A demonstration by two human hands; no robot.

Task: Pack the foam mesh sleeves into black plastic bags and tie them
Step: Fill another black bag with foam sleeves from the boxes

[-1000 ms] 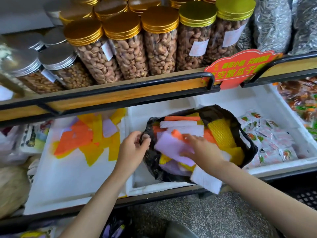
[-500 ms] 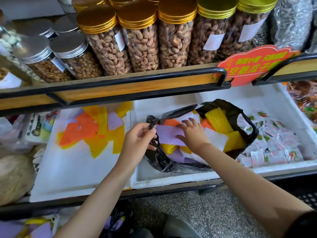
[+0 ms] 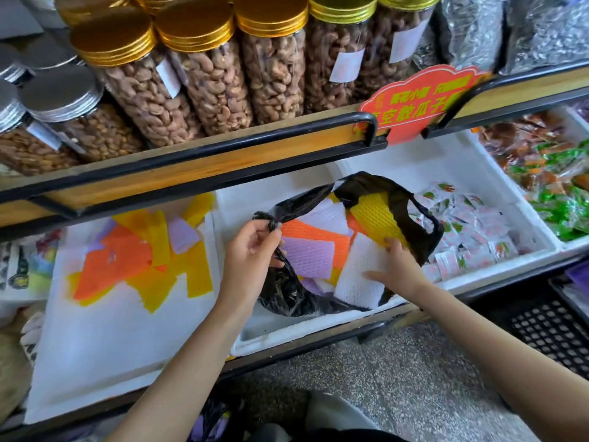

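A black plastic bag lies open in the middle white foam bin, stuffed with foam mesh sleeves: orange, purple, yellow and white. My left hand pinches the bag's left handle and holds it up. My right hand rests spread on the white sleeve, fingertips touching the yellow one. More loose sleeves in orange, yellow and purple lie on the white tray to the left.
Above runs a wooden shelf with a black rail, carrying nut jars with gold and silver lids. A red price sign hangs on it. Small snack packets fill the bin's right part; a black crate stands at right.
My left hand has lifted the bag's left handle higher. My right hand slid right and down, from the purple sleeve onto the white and yellow ones.
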